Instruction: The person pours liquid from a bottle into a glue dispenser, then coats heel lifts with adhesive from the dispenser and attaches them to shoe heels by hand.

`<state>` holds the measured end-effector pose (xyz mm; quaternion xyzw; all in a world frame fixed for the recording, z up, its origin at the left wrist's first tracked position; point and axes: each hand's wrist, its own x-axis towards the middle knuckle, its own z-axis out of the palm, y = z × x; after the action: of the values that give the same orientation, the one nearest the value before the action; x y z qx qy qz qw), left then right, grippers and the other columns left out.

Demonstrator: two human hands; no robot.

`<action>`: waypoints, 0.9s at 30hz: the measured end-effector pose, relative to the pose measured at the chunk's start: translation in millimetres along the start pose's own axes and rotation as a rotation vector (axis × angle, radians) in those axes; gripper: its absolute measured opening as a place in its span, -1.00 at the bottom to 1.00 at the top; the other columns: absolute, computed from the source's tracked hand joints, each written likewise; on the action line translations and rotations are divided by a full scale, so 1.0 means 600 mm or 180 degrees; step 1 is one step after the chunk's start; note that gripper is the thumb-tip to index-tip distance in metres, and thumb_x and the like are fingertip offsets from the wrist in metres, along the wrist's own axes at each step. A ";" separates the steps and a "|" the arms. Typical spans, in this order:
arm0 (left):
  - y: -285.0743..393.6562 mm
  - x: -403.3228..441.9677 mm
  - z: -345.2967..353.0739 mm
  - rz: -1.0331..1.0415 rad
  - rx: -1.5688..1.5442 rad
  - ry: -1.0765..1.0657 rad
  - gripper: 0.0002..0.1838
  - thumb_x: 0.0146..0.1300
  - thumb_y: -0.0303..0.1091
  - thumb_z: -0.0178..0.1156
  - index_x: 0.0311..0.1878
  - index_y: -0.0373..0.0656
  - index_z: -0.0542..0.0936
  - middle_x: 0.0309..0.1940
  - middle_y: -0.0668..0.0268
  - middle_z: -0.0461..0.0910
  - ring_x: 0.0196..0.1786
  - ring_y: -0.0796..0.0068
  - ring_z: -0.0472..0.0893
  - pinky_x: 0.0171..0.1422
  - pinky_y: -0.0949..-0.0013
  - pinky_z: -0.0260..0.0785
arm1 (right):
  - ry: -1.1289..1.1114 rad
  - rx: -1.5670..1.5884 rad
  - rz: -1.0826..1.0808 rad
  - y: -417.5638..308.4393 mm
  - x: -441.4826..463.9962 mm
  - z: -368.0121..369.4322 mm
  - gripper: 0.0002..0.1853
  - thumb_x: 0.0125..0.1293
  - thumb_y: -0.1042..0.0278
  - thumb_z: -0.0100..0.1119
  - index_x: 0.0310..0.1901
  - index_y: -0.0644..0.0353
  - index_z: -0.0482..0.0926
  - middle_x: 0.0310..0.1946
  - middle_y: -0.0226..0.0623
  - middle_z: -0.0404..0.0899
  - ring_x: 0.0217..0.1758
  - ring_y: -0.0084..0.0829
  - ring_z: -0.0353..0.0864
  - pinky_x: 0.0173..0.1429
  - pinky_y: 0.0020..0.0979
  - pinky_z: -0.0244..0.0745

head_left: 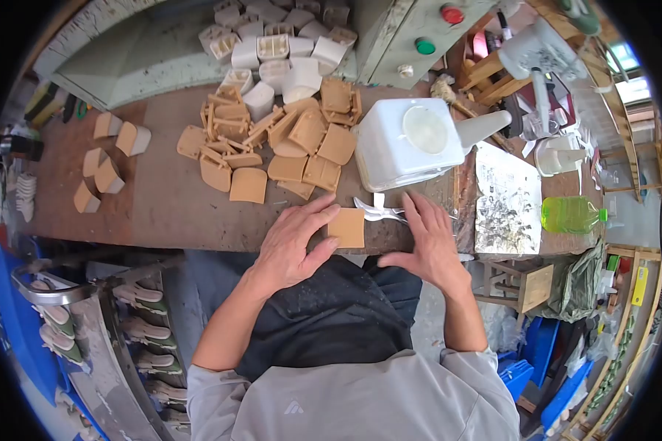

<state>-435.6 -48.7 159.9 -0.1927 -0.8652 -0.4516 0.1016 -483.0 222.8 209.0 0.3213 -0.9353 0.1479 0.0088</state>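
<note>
Near the table's front edge, my left hand (pixel 294 246) has its thumb and fingers round the left side of a tan, flat-faced piece (pixel 347 228). Just right of that piece lies a metal tool with curved, scissor-like parts (pixel 381 212), a small white bit at its top. My right hand (pixel 429 239) rests at the tool's right end, thumb and fingers spread apart, holding nothing that I can make out. Behind the tool stands a white plastic container (pixel 404 143) with a spout pointing right. A pile of tan pieces (pixel 287 140) lies behind my left hand.
White blocks (pixel 272 48) are heaped at the back. Several tan-and-white pieces (pixel 109 176) sit on the left of the table (pixel 154 213). To the right are a stained sheet (pixel 506 198) and a green liquid bottle (pixel 572 214). A shoe rack (pixel 118 345) stands lower left.
</note>
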 end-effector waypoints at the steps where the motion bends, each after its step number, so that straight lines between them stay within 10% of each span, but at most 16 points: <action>1: 0.004 0.002 -0.002 0.0042 0.0000 0.0034 -0.37 0.18 -0.18 0.42 0.27 -0.18 0.45 0.23 0.10 0.56 0.23 0.08 0.55 0.29 0.11 0.35 | -0.0058 -0.0163 -0.0004 0.012 -0.014 -0.003 0.04 -0.14 0.00 0.56 0.40 0.25 0.31 0.25 -0.03 0.38 0.24 -0.03 0.40 0.33 -0.04 0.26; 8: 0.013 -0.018 0.035 -0.0536 0.0357 0.0204 -0.09 0.03 -0.16 0.50 0.39 -0.24 0.26 0.13 0.09 0.61 0.12 -0.04 0.54 0.26 0.07 0.36 | -0.0049 0.0315 0.0542 -0.005 -0.093 0.000 -0.29 0.02 0.43 0.44 0.30 0.13 0.48 -0.10 -0.11 0.45 -0.17 -0.15 0.54 -0.19 -0.18 0.54; 12: 0.014 -0.018 0.037 -0.0686 0.0423 0.0266 0.01 -0.02 -0.14 0.55 0.45 -0.18 0.20 0.11 0.09 0.61 0.21 0.02 0.53 0.33 0.07 0.35 | 0.1030 0.1307 0.0694 -0.057 -0.102 0.013 -0.29 0.05 0.41 0.39 0.33 0.13 0.46 -0.20 -0.09 0.46 -0.27 -0.07 0.60 -0.21 -0.11 0.57; 27: 0.024 -0.015 0.033 -0.0841 0.0345 0.0129 0.04 -0.02 -0.28 0.53 0.50 -0.21 0.14 0.10 0.03 0.57 0.22 0.06 0.52 0.35 0.11 0.33 | -0.0203 0.0772 -0.0099 -0.056 -0.063 0.005 -0.23 0.01 0.36 0.36 0.37 0.01 0.42 -0.20 -0.19 0.52 -0.19 -0.13 0.65 -0.18 -0.16 0.60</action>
<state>-421.6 -27.2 156.0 -0.0622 -0.9039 -0.4175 0.0690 -432.7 219.2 210.9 0.3389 -0.9053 0.2495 -0.0575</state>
